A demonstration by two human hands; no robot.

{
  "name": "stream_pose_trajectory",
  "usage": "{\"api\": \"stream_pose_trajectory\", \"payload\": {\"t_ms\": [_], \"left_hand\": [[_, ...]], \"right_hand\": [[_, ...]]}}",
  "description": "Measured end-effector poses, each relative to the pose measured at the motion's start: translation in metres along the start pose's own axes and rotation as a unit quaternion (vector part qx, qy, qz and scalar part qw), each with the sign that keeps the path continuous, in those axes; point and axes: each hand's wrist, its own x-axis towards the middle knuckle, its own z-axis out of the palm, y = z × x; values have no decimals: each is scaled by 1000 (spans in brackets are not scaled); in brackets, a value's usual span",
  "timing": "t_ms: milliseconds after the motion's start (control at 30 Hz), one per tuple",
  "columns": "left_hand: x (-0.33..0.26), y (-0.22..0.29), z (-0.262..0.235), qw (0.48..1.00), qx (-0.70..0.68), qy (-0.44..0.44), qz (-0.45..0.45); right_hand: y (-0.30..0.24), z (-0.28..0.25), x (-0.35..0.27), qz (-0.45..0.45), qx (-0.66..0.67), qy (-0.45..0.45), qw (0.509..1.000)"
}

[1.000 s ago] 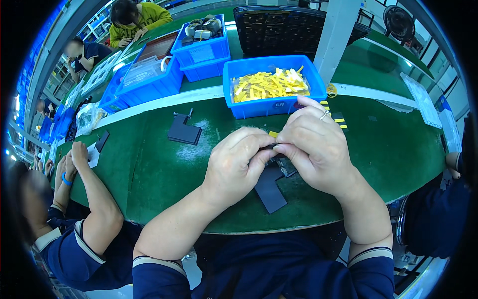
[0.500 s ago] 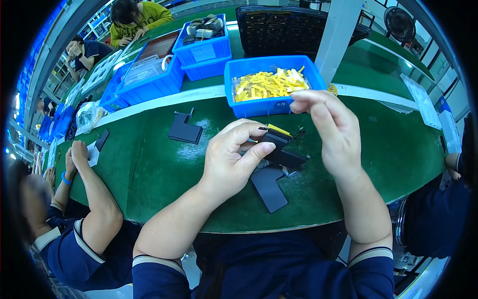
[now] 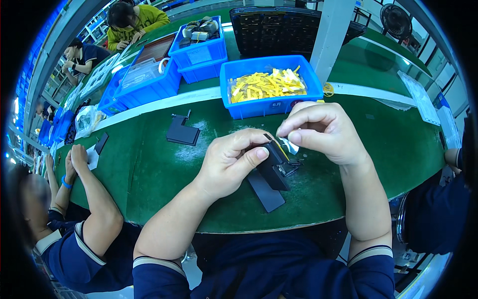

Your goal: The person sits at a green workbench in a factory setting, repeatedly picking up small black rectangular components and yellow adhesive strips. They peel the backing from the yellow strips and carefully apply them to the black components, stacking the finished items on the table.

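Observation:
My left hand (image 3: 225,162) grips a dark grey L-shaped part (image 3: 271,172) between thumb and fingers, tilted above the table. Along its upper edge runs a thin yellow strip (image 3: 283,150), and a small black bracket-like piece (image 3: 288,168) shows at its right end. Close beside that edge my right hand (image 3: 323,130) is closed in a pinch on a small whitish strip (image 3: 290,146). Whether this strip touches the part, I cannot tell. Beneath the held part lies a similar dark grey part (image 3: 267,193), partly hidden. Another such part (image 3: 182,132) rests farther left.
Beyond my hands stands a blue bin (image 3: 271,107) filled with yellow strips. Several blue bins (image 3: 149,94) line the back left. A white post (image 3: 331,40) rises behind. At the left, a co-worker's arms (image 3: 97,182) rest over the green table (image 3: 154,174). White powder (image 3: 196,142) marks the tabletop.
My right hand has come down and left to the held part, now with a whitish strip in its fingers. My left hand has tilted the part more upright.

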Motion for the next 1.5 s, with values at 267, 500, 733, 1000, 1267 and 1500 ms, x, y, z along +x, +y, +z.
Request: {"api": "stream_pose_trajectory", "payload": {"t_ms": [267, 500, 733, 1000, 1267, 1500], "left_hand": [[-1, -2, 3, 983, 164, -8, 83], [-1, 0, 2, 981, 170, 8, 94], [14, -32, -60, 964, 48, 258, -43], [1, -51, -137, 789, 476, 268, -279], [15, 1, -42, 953, 245, 132, -123], [12, -13, -6, 996, -29, 54, -71]], "right_hand": [[-4, -3, -1, 33, -8, -80, 996], [5, 1, 2, 117, -56, 11, 991], [15, 6, 5, 47, -390, 136, 910], [18, 10, 6, 55, -361, 131, 922], [23, 26, 3, 4, -187, 133, 973], [19, 30, 0, 29, -142, 139, 980]]}}
